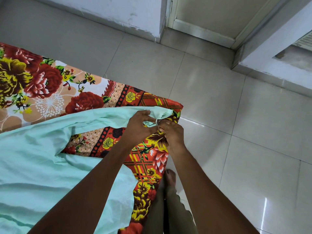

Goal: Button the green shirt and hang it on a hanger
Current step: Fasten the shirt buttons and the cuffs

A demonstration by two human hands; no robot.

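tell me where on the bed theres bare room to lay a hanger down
Bare floral sheet lies beyond the green shirt, and a smaller patch between sleeve and body. The bed corner is crowded: left hand and right hand work the cuff.

Soft, even daylight; glare streaks on glossy floor tiles (253,174); wide-angle edge bending.

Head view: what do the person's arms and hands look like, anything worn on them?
Both forearms are bare to the frame edge: no sleeves show. The left hand and right hand carry no gloves, and no rings, watch or bands can be seen. Olive-khaki trousers and a bare foot show below.
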